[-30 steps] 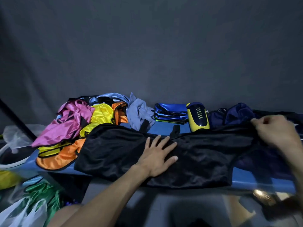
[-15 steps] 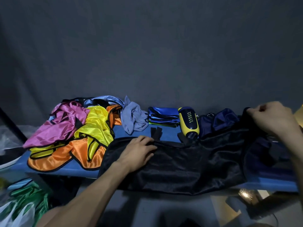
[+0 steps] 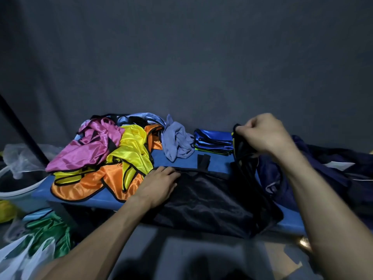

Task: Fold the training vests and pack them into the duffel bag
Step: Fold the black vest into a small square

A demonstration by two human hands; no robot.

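**Folding the black vest across**

Black vest (image 3: 205, 201) spread along the counter's (image 3: 181, 161) near edge, hanging slightly over it. Left hand (image 3: 159, 184) laid on the vest's left end, fingers loosely bent, pinning its top hem. Right hand (image 3: 262, 134) raised above the right end, pinching the lifted edge of the vest between curled fingers.

To fold well: keep the left end pinned, carry the raised edge leftward, match hem to hem, lower it, then smooth outward from the crease. Slippery fabric, likely to slide off the near edge if released early.

Unfolded heap (image 3: 113, 156) at the left end; folded blue stack (image 3: 214, 141) along the far edge; dark duffel bag (image 3: 323, 168) at the right end, ready for packing.
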